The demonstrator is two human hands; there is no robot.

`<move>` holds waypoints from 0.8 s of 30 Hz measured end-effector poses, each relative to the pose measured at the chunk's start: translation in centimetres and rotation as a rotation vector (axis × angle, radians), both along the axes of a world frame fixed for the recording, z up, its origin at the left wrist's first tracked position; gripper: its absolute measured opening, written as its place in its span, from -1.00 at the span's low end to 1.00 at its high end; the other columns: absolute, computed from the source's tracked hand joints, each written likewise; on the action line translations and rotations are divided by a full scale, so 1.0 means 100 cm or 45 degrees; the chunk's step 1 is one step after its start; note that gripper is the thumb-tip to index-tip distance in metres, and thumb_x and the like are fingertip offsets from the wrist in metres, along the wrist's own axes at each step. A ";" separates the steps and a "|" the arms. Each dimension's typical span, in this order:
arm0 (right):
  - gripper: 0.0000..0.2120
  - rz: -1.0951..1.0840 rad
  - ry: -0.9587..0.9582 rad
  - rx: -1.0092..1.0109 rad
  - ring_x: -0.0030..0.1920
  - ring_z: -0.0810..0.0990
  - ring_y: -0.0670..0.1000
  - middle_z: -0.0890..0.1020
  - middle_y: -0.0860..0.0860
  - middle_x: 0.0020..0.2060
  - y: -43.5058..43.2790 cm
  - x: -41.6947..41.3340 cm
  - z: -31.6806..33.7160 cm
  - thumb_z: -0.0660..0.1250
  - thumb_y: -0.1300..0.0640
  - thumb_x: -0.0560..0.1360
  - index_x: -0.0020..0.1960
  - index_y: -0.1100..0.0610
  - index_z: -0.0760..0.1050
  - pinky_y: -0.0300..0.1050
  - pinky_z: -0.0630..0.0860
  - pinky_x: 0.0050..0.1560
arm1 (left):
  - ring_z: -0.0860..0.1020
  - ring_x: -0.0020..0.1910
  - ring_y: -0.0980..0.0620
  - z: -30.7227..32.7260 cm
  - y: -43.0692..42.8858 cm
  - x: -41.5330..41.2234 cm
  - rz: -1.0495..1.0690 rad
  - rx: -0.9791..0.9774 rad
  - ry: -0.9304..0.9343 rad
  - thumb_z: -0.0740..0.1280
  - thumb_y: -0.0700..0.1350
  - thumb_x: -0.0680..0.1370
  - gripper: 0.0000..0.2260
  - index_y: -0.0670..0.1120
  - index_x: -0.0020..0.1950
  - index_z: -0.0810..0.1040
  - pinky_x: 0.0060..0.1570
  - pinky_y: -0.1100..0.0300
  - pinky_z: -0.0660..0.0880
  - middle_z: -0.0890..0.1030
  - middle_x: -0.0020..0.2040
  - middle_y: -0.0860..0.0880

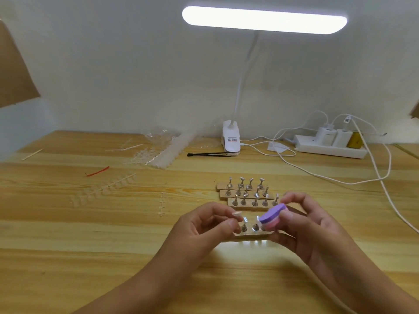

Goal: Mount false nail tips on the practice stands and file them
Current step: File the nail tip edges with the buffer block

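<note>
L hand point(210, 225): fingers curled; thumb + index pinch left end of near stand strip point(255, 233). Exact contact pt hidden behind thumb.
R hand point(303, 223): fingers curled; thumb + fingertips grip buffer block point(272, 217), purple over pink, tilted, just above strip's right end.
Near stand strip: wood base w/ metal stands, between the 2 hands, near-centre on table point(68, 257). 2 stands visible; right end covered by block + R fingers.
Far stand strips point(246, 193): 3 rows just beyond the hands, stands upright. Tips on them too small to make out.
Pale sliver point(235, 213): at L index tip. False tip or own nail, can't tell.
Tip sprues point(104, 189): clear, left of centre, faint against wood.
Clear bag point(158, 146): far left, contents blurred.
Far side: clamp lamp point(264, 19), lit; black tweezers point(208, 154) by its base; power strip point(331, 149) far right w/ cables.
Cut off: both forearms at bottom edge.
</note>
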State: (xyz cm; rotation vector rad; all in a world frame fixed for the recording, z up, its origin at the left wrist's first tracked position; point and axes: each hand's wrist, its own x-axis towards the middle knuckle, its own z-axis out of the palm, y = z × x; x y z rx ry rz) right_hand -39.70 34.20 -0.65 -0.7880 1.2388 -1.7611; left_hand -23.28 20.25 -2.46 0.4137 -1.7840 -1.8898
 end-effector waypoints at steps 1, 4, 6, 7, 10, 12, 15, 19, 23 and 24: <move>-0.67 -0.017 -0.023 -0.022 -0.26 0.66 0.04 0.66 0.16 -0.24 0.000 -0.001 -0.001 0.59 0.02 0.16 -0.10 -0.04 0.63 -0.16 0.61 -0.25 | 0.65 -0.17 0.17 0.001 0.000 0.000 -0.014 0.007 0.002 0.47 -0.02 0.44 -0.94 0.08 -0.11 0.70 -0.15 0.44 0.49 0.71 -0.16 -0.02; -0.77 -0.001 -0.025 -0.045 -0.29 0.59 0.00 0.64 0.09 -0.27 0.001 -0.003 -0.001 0.53 0.07 0.21 -0.15 0.03 0.60 -0.18 0.59 -0.25 | 0.66 -0.15 0.14 0.001 0.001 0.001 -0.018 0.010 -0.009 0.49 0.03 0.42 -0.89 0.06 -0.08 0.71 -0.08 0.39 0.51 0.71 -0.16 -0.01; -0.63 0.001 -0.002 -0.021 -0.27 0.60 -0.01 0.62 0.08 -0.26 0.002 -0.001 0.000 0.66 -0.02 0.07 -0.27 0.05 0.56 -0.19 0.60 -0.24 | 0.68 -0.08 0.11 0.002 0.001 0.001 -0.042 0.015 -0.031 0.47 -0.01 0.43 -0.87 0.04 -0.04 0.71 -0.02 0.35 0.52 0.72 -0.11 -0.01; -0.56 -0.005 0.011 -0.001 -0.26 0.61 -0.01 0.60 0.09 -0.25 0.002 0.000 -0.001 0.70 -0.05 -0.01 -0.29 0.05 0.55 -0.19 0.60 -0.23 | 0.68 -0.04 0.09 0.003 0.002 0.002 -0.067 0.014 -0.037 0.46 -0.01 0.44 -0.85 0.03 -0.01 0.71 0.00 0.35 0.52 0.72 -0.07 -0.02; -0.68 0.026 0.003 0.024 -0.21 0.65 0.00 0.63 0.12 -0.17 0.002 0.003 -0.001 0.62 0.09 0.13 -0.16 0.05 0.65 -0.20 0.60 -0.22 | 0.66 -0.04 0.13 0.006 0.004 0.004 -0.101 -0.012 -0.048 0.46 0.11 0.43 -0.75 0.01 0.01 0.70 -0.01 0.39 0.50 0.72 -0.07 -0.01; -0.66 0.059 0.011 0.032 -0.15 0.66 0.01 0.65 0.11 -0.11 0.003 0.005 0.000 0.48 0.19 0.32 0.08 -0.02 0.67 -0.22 0.60 -0.17 | 0.67 -0.04 0.11 0.008 0.004 0.003 -0.073 -0.008 -0.056 0.49 0.10 0.44 -0.77 -0.01 -0.02 0.71 -0.01 0.38 0.50 0.72 -0.09 -0.02; -0.65 0.090 0.035 0.024 -0.10 0.70 0.08 0.67 0.15 -0.06 0.005 0.008 0.003 0.41 0.19 0.38 0.16 0.02 0.65 -0.19 0.62 -0.15 | 0.67 0.04 0.04 0.007 0.004 0.002 -0.062 0.007 -0.072 0.48 0.05 0.42 -0.80 0.02 -0.01 0.71 0.04 0.35 0.52 0.72 -0.02 -0.04; -0.66 0.058 0.193 0.049 -0.09 0.71 0.11 0.69 0.15 -0.09 0.007 0.015 0.003 0.58 0.11 0.28 0.03 0.03 0.66 -0.11 0.64 -0.12 | 0.67 0.06 0.06 0.006 0.004 0.002 -0.063 0.062 -0.082 0.49 -0.02 0.40 -0.74 0.07 0.07 0.69 0.01 0.37 0.52 0.71 0.02 -0.02; -0.69 -0.045 0.486 0.028 -0.08 0.69 0.01 0.71 0.06 -0.10 0.008 0.020 0.001 0.55 0.00 0.28 0.01 -0.07 0.63 -0.20 0.60 0.00 | 0.66 0.08 0.07 0.007 0.005 0.003 -0.111 0.046 -0.112 0.52 0.00 0.41 -0.76 0.05 0.06 0.69 0.02 0.37 0.51 0.71 0.04 -0.02; -0.70 -0.050 0.493 0.011 -0.08 0.69 0.00 0.71 0.05 -0.11 0.009 0.021 0.001 0.54 0.01 0.29 0.02 -0.07 0.63 -0.21 0.60 -0.02 | 0.65 0.08 0.07 0.006 0.005 0.003 -0.104 0.037 -0.123 0.53 0.01 0.40 -0.77 0.07 0.04 0.69 0.04 0.35 0.52 0.71 0.04 -0.02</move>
